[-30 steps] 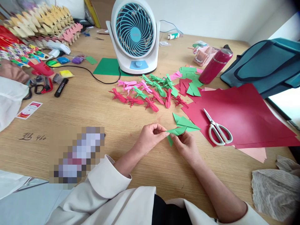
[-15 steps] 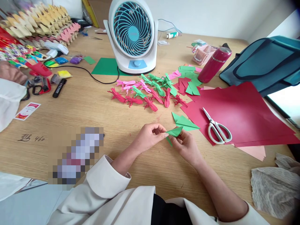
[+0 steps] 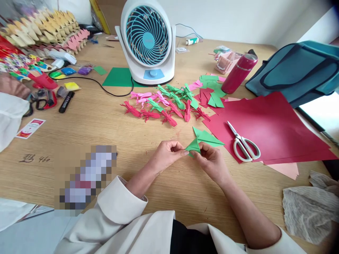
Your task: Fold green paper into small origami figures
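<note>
A folded piece of green paper (image 3: 194,145) is held between both hands just above the wooden table. My left hand (image 3: 171,153) pinches its left corner between thumb and fingers. On the other side my right hand (image 3: 211,160) grips the lower right part, its thumb near the left thumb. Right behind the hands lies another folded green paper (image 3: 210,138), pointed at its ends. Farther back are several small folded paper figures in red (image 3: 169,118), pink (image 3: 143,95) and green (image 3: 176,97). White-handled scissors (image 3: 245,146) rest on red paper sheets (image 3: 275,130) to the right.
A white and blue fan (image 3: 148,38) stands at the back. On the right are a red bottle (image 3: 238,74), a teal bag (image 3: 293,74) and a crumpled cloth (image 3: 304,211). At left lie a black marker (image 3: 66,102) and a card (image 3: 31,128); a blurred-out object (image 3: 88,180) is nearer.
The green paper has turned in my fingers, and its point now rises upward instead of lying toward the right. My right hand has shifted slightly, its thumb closer to the left one.
</note>
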`<state>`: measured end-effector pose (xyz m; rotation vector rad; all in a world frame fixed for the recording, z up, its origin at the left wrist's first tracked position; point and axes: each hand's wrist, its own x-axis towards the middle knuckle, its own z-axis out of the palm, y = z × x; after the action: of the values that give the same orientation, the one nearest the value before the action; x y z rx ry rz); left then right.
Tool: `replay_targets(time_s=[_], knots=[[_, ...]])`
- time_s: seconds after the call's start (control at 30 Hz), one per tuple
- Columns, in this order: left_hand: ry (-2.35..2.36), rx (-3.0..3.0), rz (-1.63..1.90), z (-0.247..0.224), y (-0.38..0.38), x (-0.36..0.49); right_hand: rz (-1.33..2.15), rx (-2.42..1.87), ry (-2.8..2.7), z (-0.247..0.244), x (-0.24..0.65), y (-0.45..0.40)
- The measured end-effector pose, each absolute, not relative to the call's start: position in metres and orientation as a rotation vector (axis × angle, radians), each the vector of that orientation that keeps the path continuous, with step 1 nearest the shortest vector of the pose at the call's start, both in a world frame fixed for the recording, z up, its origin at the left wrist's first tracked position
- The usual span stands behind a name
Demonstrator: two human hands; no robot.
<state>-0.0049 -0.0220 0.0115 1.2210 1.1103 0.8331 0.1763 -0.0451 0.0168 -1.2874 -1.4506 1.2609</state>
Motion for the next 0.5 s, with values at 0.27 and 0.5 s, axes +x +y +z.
replay_targets(time_s=[0.27, 0.5], knots=[[1.041, 1.276, 0.780, 0.0192, -0.0223, -0.0052, 1.179, -1.309, -1.655, 0.0224, 0.1822, -0.0444], [1.070, 1.230, 0.829, 0.0174, -0.0233, -0.0018, 1.225, -1.289, -1.593, 0.0174, 0.1812, -0.0428]])
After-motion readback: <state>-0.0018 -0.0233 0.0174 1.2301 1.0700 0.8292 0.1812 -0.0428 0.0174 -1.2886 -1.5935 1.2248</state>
